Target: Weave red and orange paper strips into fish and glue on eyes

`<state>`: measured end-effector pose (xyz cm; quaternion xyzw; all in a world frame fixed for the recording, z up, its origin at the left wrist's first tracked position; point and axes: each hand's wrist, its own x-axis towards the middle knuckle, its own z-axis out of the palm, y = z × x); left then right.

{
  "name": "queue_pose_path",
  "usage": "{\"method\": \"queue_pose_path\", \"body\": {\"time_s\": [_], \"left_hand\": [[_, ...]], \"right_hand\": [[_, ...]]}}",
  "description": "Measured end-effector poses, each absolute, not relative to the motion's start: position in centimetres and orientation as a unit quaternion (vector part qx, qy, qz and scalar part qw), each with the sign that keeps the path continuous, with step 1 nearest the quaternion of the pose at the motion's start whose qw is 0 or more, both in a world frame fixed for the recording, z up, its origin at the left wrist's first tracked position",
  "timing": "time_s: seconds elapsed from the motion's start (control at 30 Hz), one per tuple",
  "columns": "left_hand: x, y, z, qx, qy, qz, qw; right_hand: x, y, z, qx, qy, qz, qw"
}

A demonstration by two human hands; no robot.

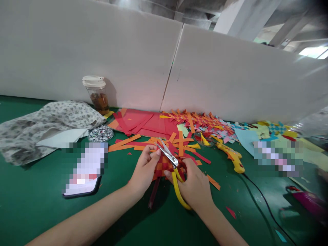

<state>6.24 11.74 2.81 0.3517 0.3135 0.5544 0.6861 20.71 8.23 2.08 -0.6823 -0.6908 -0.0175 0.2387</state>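
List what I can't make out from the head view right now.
All in the head view:
- Woven paper: partly hidden by the left hand, right hand and scissors.
- Phone: screen content masked by pixelation.
- Purple object: blurred and dim near the right edge; I can't tell what it is.

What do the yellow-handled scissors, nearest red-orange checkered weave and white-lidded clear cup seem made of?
Scissors: blades apparently polished metal, silvery shine; handles probably plastic, evenly yellow. Weave: likely matte paper, flat, crisp-edged. Cup: smooth glass or plastic; brown contents show through.
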Motion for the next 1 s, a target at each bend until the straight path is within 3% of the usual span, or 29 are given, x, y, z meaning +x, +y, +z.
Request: {"method": "queue_pose_path", "body": {"time_s": [1.0], "left_hand": [[6.0,12.0,1.8,0.339,0.322,0.546,0.695]], "right_hand": [[21.2,8.3,2.0,-0.676,-0.700,-0.002,0.229]]}}
